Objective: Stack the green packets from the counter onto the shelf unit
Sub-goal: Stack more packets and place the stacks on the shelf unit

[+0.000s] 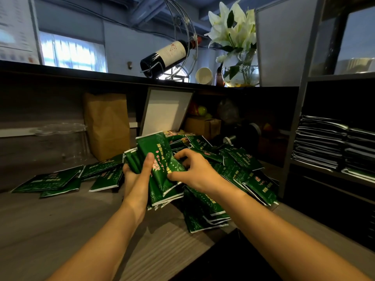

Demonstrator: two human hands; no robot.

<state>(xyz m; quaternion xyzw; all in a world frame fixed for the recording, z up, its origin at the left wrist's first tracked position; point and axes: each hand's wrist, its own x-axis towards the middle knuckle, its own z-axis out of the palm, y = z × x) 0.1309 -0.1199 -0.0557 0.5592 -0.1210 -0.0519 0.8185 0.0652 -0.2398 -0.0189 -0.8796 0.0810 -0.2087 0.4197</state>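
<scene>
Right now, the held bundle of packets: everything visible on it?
The bundle is several flat, glossy dark-green packets with white edges, pink and pale print on the front one. It's fanned unevenly, tilted up and away, above the counter. The left hand grips it from below, thumb across the front; the right hand pinches its right edge. Behind and under it lie loose packets; contact unclear.
</scene>
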